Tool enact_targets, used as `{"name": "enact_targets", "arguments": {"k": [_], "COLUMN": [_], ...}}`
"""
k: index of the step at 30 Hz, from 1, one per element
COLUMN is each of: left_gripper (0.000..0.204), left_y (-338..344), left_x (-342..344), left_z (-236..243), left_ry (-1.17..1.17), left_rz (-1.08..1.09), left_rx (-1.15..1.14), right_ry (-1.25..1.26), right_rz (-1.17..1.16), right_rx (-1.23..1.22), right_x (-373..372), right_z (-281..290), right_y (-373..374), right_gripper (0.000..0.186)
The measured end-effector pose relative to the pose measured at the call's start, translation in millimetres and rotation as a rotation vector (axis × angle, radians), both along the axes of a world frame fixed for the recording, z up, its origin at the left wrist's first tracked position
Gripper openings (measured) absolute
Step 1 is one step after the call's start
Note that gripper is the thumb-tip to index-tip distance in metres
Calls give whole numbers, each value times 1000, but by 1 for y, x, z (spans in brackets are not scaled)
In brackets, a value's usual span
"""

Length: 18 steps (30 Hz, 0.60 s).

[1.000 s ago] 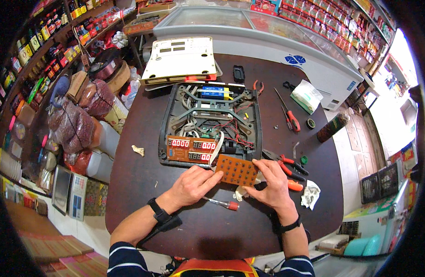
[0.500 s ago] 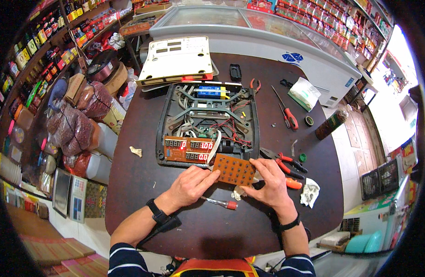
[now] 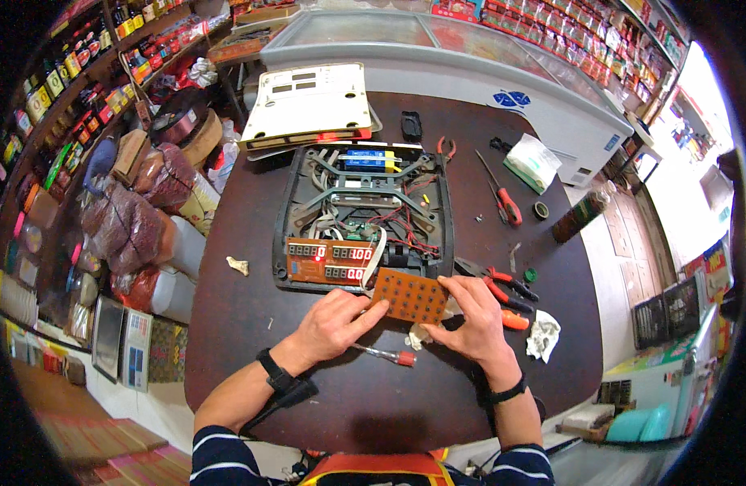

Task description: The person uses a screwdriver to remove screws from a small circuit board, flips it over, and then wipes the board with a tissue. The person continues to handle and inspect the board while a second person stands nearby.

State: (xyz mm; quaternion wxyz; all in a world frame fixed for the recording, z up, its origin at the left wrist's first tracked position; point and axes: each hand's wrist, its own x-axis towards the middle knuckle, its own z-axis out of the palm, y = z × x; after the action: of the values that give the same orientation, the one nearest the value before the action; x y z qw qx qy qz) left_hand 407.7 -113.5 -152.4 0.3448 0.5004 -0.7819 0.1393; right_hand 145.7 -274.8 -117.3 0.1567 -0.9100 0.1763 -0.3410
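An orange-brown keypad circuit board (image 3: pixel 410 297) with rows of small dark buttons is held up, slightly tilted, above the near side of the table. My left hand (image 3: pixel 334 326) pinches its left edge between thumb and fingers. Its right end is gripped by my right hand (image 3: pixel 473 319). A white ribbon cable (image 3: pixel 375 257) reaches toward it from the opened black scale base (image 3: pixel 428 235), which exposes wires, metal brackets and a blue battery (image 3: pixel 366 161). On the base's near edge rests a display board (image 3: pixel 327 253) with lit red digits. Below the hands lies a red-handled screwdriver (image 3: pixel 403 357).
Right of the base lie red-handled pliers (image 3: pixel 502 283), another screwdriver (image 3: pixel 508 206), crumpled tissue (image 3: pixel 543 335) and a bottle (image 3: pixel 582 214). A cream scale cover (image 3: pixel 309 101) sits at the far left of the dark table (image 3: pixel 251 324). Beyond stands a chest freezer (image 3: pixel 470 77).
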Motion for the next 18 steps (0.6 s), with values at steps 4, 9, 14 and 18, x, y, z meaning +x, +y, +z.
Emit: {"name": "enact_targets", "arguments": {"k": [4,9,14,18], "left_gripper": [51,54,54,54], "left_y": [-2,-2,0,0], "left_x": [0,-2,-4,-6], "left_z": [-2,-2,-1,-1], "left_ry": [-48,-91,-69,-45], "left_rz": [20,48,58,56], "left_rx": [2,26,67,73], "right_ry": [0,-2,-9,0], "right_rz": [-3,-2,-5,-1], "right_rx": [8,-4,-27,-39], "right_x": [-1,0,1,0], "right_z": [-1,0,0,-1], "right_y": [0,1,2,2], "right_gripper": [79,80,80,80]}}
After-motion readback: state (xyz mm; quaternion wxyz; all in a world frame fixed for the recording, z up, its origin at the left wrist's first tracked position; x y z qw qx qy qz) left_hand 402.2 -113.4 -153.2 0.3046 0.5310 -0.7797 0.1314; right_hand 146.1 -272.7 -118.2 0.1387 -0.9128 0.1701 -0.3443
